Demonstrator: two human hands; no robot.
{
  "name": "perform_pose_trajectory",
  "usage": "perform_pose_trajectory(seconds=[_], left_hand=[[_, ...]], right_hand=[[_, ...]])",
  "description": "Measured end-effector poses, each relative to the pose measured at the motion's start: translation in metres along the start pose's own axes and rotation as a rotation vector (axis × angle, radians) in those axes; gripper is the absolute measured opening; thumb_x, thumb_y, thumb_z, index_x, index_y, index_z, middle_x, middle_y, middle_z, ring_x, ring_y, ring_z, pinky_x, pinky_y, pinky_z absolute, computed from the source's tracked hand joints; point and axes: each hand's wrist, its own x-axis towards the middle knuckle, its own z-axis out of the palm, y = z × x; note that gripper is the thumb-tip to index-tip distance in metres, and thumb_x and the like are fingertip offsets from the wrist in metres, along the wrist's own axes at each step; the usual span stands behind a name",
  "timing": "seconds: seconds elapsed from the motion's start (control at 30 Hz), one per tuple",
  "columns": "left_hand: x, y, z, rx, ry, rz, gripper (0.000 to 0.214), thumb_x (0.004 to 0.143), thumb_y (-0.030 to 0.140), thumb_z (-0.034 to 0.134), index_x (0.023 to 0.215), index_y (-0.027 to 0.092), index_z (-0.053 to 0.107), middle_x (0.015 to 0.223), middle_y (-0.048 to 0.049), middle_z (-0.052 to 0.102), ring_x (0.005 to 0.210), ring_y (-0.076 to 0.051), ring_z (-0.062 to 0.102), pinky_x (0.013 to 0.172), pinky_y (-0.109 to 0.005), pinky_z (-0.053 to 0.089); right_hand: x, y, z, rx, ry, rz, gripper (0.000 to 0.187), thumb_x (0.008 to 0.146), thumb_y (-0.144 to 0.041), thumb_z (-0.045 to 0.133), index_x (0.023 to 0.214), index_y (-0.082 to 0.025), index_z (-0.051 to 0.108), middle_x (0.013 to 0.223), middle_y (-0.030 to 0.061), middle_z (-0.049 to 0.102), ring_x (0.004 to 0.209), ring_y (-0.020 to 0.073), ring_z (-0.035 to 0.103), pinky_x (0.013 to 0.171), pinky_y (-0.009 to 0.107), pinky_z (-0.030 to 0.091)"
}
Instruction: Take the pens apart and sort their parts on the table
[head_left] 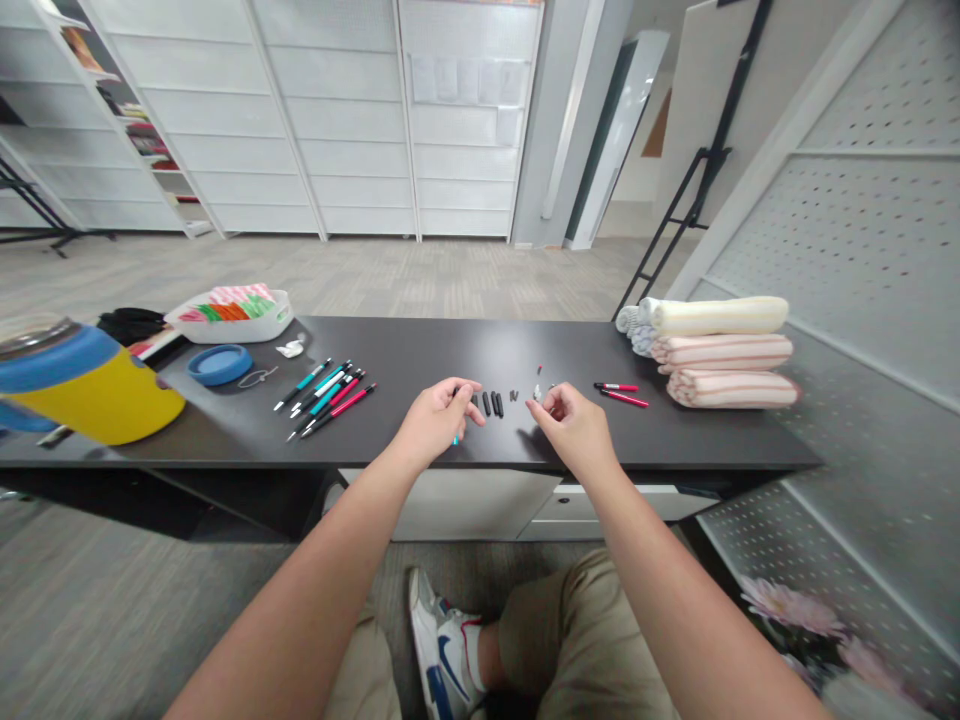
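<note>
My left hand is closed round a teal pen, mostly hidden by the fingers, above the dark desk. Just right of it lie several short black pen grips and a few tiny dark pieces. My right hand has its thumb and fingertips pinched low over the desktop, beside small white pieces. Whatever sits in that pinch is too small to make out. A tiny red-tipped piece lies beyond it. Red pen barrels lie to the right.
Several click pens lie left of my hands. Further left are a blue lid, a yellow and blue jar and a white basket of colourful packets. Rolled towels are stacked at the right end, near a perforated panel.
</note>
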Motion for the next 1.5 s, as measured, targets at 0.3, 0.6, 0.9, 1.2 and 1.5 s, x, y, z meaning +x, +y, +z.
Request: perform_pose_trajectory(seconds=[0.3, 0.6, 0.9, 1.2, 1.5], left_hand=[[0.007, 0.001, 0.010, -0.347, 0.264, 0.063, 0.037, 0.099, 0.056, 0.057, 0.096, 0.019, 0.053, 0.107, -0.0138, 0.080, 0.071, -0.014, 0.071, 0.065, -0.025, 0.055], [0.004, 0.001, 0.014, -0.288, 0.054, 0.153, 0.038, 0.103, 0.054, 0.053, 0.116, 0.018, 0.055, 0.121, -0.0180, 0.076, 0.104, -0.022, 0.074, 0.085, -0.034, 0.058], [-0.015, 0.017, -0.007, 0.251, -0.138, 0.354, 0.029, 0.104, 0.036, 0.051, 0.120, 0.023, 0.071, 0.128, -0.0067, 0.074, 0.122, -0.021, 0.067, 0.110, -0.035, 0.048], [-0.012, 0.019, -0.021, -0.007, 0.057, 0.287, 0.029, 0.101, 0.043, 0.060, 0.117, 0.020, 0.066, 0.119, -0.0112, 0.078, 0.112, -0.023, 0.072, 0.103, -0.038, 0.052], [0.008, 0.000, -0.062, -0.444, 0.476, 0.083, 0.035, 0.093, 0.049, 0.072, 0.103, 0.017, 0.061, 0.104, -0.0112, 0.078, 0.085, -0.015, 0.072, 0.079, -0.029, 0.056]], right_hand=[[-0.004, -0.042, 0.021, 0.210, -0.534, -0.194, 0.031, 0.097, -0.050, 0.062, 0.087, -0.022, 0.070, 0.067, -0.0026, 0.069, 0.058, 0.0134, 0.057, 0.056, 0.024, 0.038], [-0.002, -0.048, 0.029, 0.256, -0.554, -0.303, 0.041, 0.109, -0.040, 0.042, 0.078, -0.022, 0.063, 0.078, 0.0003, 0.073, 0.072, 0.0149, 0.064, 0.073, 0.026, 0.044], [-0.003, -0.041, 0.035, 0.189, -0.420, -0.220, 0.025, 0.104, -0.039, 0.051, 0.095, -0.022, 0.067, 0.078, 0.0011, 0.073, 0.071, 0.0174, 0.065, 0.069, 0.027, 0.044], [-0.004, -0.043, 0.038, 0.132, -0.426, -0.214, 0.024, 0.102, -0.038, 0.055, 0.115, -0.024, 0.071, 0.077, -0.0016, 0.071, 0.066, 0.0156, 0.062, 0.065, 0.026, 0.041], [-0.005, -0.046, 0.039, 0.086, -0.397, -0.226, 0.021, 0.100, -0.035, 0.056, 0.093, -0.023, 0.072, 0.072, -0.0026, 0.069, 0.063, 0.0140, 0.059, 0.062, 0.025, 0.038]])
